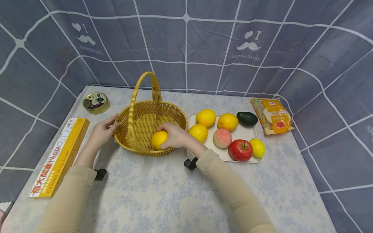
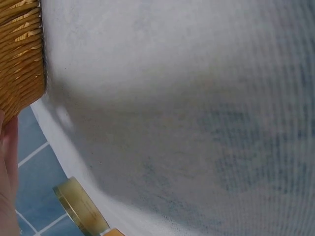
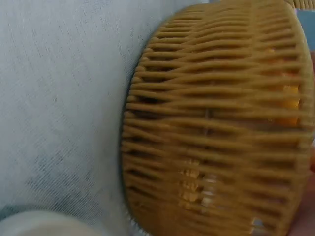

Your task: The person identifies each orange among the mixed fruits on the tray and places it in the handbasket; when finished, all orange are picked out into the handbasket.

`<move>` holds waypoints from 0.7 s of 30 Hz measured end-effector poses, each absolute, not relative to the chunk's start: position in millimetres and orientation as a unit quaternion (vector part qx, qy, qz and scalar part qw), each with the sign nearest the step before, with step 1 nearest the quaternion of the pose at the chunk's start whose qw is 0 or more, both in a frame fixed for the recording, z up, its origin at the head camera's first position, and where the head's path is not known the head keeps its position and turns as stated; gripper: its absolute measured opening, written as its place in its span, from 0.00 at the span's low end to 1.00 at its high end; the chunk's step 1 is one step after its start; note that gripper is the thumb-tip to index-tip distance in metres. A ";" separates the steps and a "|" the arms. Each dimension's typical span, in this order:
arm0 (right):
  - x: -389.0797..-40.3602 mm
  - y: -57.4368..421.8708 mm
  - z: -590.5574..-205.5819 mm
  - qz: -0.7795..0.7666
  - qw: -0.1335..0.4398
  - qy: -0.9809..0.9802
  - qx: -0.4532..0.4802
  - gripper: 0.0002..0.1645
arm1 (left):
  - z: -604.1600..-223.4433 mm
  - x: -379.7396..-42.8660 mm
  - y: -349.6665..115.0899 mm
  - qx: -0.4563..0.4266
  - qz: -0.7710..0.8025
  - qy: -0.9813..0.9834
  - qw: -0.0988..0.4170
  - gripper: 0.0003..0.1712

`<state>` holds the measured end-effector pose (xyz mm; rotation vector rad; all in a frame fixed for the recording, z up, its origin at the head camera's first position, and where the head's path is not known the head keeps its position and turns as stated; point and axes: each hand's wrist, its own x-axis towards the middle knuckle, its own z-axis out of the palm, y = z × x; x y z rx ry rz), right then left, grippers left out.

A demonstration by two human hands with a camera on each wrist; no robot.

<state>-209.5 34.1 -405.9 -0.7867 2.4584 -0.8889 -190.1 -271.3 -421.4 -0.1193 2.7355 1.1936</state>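
Observation:
A wicker basket (image 1: 137, 150) with a tall arched handle stands on the table. My left hand (image 1: 102, 132) holds it at the left rim, thumb at the edge and fingers along the outside. In the left wrist view the fingers (image 2: 9, 157) lie against the woven side. My right hand (image 1: 176, 136) reaches over the front right rim and grips a yellow lemon (image 1: 158, 139) inside the basket, low near the front wall. Through the weave in the right wrist view, some of the lemon's yellow (image 3: 292, 104) shows.
Right of the basket, a white tray (image 1: 215, 154) bears several lemons (image 1: 206, 117), a peach (image 1: 222, 138), a red apple (image 1: 240, 150) and a dark green avocado (image 1: 247, 118). Beyond it lies an orange food bag (image 1: 274, 116). A pasta box (image 1: 62, 155) and a round tin (image 1: 96, 103) sit left.

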 end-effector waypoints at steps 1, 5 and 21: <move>-209.9 34.8 -406.2 -0.322 0.205 0.880 -0.284 0.34 | -421.4 -190.0 -271.0 -0.042 0.399 0.912 0.078 0.33; -211.5 37.0 -408.6 -0.330 0.212 0.871 -0.296 0.34 | -421.8 -190.2 -271.0 -0.043 0.398 0.913 0.080 0.33; -210.1 41.3 -406.3 -0.305 0.229 0.866 -0.324 0.34 | -422.7 -189.9 -270.3 -0.036 0.393 0.917 0.064 0.33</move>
